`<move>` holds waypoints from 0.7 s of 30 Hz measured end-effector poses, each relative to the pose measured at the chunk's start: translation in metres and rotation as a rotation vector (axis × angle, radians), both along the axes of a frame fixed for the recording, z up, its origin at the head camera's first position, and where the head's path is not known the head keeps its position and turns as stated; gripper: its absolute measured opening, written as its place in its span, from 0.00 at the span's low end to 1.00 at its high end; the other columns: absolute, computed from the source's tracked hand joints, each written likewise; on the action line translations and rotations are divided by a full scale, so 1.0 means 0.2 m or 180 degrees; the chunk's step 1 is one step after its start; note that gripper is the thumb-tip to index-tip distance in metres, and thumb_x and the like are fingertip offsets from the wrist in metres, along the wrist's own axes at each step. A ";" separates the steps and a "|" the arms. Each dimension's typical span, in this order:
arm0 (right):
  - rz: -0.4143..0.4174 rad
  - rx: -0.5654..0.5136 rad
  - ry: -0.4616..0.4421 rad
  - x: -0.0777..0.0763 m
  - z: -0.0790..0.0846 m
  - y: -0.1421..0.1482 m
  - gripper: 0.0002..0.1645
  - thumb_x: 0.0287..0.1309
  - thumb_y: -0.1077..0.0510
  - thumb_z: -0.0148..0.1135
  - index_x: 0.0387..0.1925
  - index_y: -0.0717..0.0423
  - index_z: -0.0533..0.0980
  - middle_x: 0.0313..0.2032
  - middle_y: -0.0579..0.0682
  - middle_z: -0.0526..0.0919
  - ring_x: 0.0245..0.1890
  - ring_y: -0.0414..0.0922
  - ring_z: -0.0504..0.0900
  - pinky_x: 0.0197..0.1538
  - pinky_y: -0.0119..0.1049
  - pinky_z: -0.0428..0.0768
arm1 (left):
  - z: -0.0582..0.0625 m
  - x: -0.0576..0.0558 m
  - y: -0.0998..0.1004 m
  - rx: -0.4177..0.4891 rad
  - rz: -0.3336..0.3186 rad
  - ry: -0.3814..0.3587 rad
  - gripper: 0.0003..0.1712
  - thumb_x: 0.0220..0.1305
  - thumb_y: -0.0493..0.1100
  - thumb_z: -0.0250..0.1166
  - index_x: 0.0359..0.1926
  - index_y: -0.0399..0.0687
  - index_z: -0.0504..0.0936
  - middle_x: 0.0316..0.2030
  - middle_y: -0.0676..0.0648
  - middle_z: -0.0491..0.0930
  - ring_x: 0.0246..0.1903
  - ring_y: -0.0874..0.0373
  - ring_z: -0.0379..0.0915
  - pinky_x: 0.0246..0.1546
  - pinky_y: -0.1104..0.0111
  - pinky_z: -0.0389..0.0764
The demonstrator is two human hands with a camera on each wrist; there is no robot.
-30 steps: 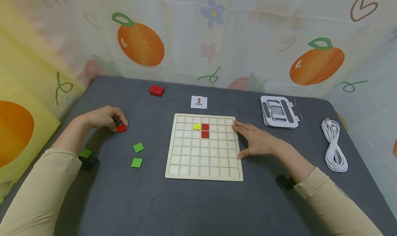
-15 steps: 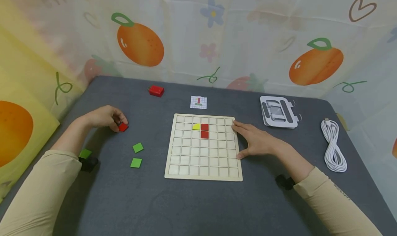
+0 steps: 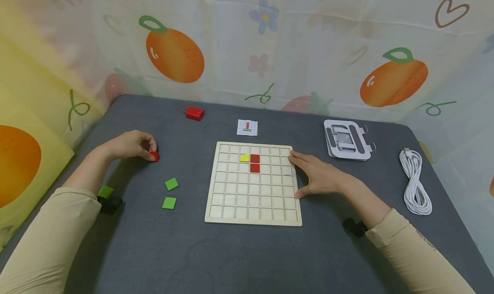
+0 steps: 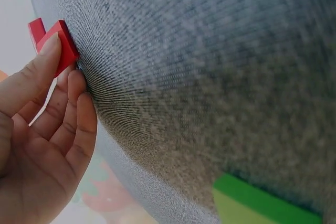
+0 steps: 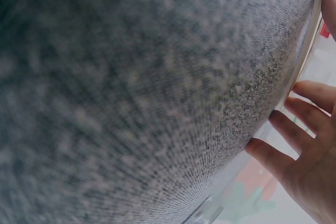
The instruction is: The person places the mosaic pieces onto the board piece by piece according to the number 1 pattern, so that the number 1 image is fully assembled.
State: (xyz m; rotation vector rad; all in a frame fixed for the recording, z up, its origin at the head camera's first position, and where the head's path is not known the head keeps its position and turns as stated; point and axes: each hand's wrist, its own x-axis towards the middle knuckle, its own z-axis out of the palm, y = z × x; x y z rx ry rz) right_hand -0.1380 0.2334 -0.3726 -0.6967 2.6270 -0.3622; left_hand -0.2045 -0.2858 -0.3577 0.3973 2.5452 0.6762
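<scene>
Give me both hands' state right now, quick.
Left hand: closed, pinching a red tile between thumb and fingers.
Right hand: open, fingers spread and touching the edge of the board, holding nothing.

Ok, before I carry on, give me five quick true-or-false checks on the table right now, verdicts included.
1. The left hand pinches a red tile. True.
2. The right hand touches the left edge of the board. False: it touches the right edge.
3. The small paper card lies beyond the board's far edge. True.
4. The green tiles sit on the board. False: the three visible green tiles lie off it, to its left.
5. The white cable is bundled up. True.
</scene>
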 end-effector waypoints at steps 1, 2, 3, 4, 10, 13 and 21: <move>0.0000 0.0000 0.0001 0.00 0.00 0.00 0.66 0.44 0.38 0.76 0.77 0.54 0.52 0.79 0.54 0.48 0.76 0.61 0.54 0.70 0.62 0.63 | 0.00 0.00 0.00 -0.0031 0.0008 0.0020 0.12 0.58 0.42 0.72 0.36 0.42 0.77 0.32 0.50 0.83 0.31 0.60 0.70 0.34 0.67 0.69; 0.0001 0.0002 0.0002 0.00 0.00 0.00 0.66 0.44 0.38 0.76 0.77 0.54 0.52 0.79 0.54 0.48 0.76 0.61 0.54 0.70 0.62 0.63 | 0.00 0.00 0.01 -0.0044 0.0009 0.0043 0.12 0.59 0.43 0.71 0.36 0.43 0.78 0.32 0.50 0.82 0.31 0.60 0.70 0.34 0.67 0.68; 0.0000 0.0005 0.0004 0.00 0.00 0.00 0.66 0.44 0.38 0.76 0.77 0.54 0.52 0.79 0.54 0.48 0.76 0.61 0.54 0.70 0.62 0.63 | 0.00 0.00 0.01 -0.0047 0.0000 0.0072 0.12 0.59 0.44 0.71 0.36 0.43 0.78 0.32 0.50 0.82 0.31 0.60 0.69 0.34 0.66 0.68; 0.0001 0.0005 0.0006 0.00 0.00 0.00 0.66 0.44 0.38 0.76 0.77 0.54 0.52 0.79 0.54 0.48 0.76 0.61 0.54 0.70 0.62 0.63 | 0.00 0.00 0.01 -0.0054 0.0000 0.0097 0.12 0.59 0.44 0.71 0.36 0.43 0.78 0.31 0.50 0.82 0.31 0.60 0.69 0.34 0.66 0.68; -0.0001 0.0001 0.0010 0.00 0.00 0.00 0.66 0.43 0.38 0.76 0.77 0.54 0.52 0.79 0.54 0.48 0.76 0.61 0.54 0.70 0.62 0.63 | 0.00 0.01 0.05 -0.0021 0.0006 0.0253 0.12 0.60 0.47 0.70 0.37 0.45 0.79 0.31 0.50 0.80 0.31 0.61 0.69 0.34 0.68 0.69; 0.0005 0.0009 0.0009 0.00 0.00 0.00 0.66 0.44 0.38 0.76 0.77 0.54 0.51 0.79 0.54 0.48 0.76 0.61 0.54 0.70 0.62 0.64 | 0.01 0.01 0.09 0.0032 0.0001 0.0293 0.12 0.60 0.46 0.70 0.37 0.45 0.79 0.32 0.50 0.80 0.31 0.61 0.69 0.34 0.68 0.69; -0.0014 0.0015 -0.0005 0.00 0.00 0.00 0.66 0.43 0.38 0.76 0.77 0.54 0.52 0.79 0.54 0.48 0.76 0.61 0.54 0.69 0.62 0.65 | 0.03 0.03 0.19 0.0137 -0.0058 0.0353 0.10 0.61 0.45 0.70 0.36 0.46 0.79 0.31 0.50 0.81 0.31 0.61 0.71 0.35 0.68 0.70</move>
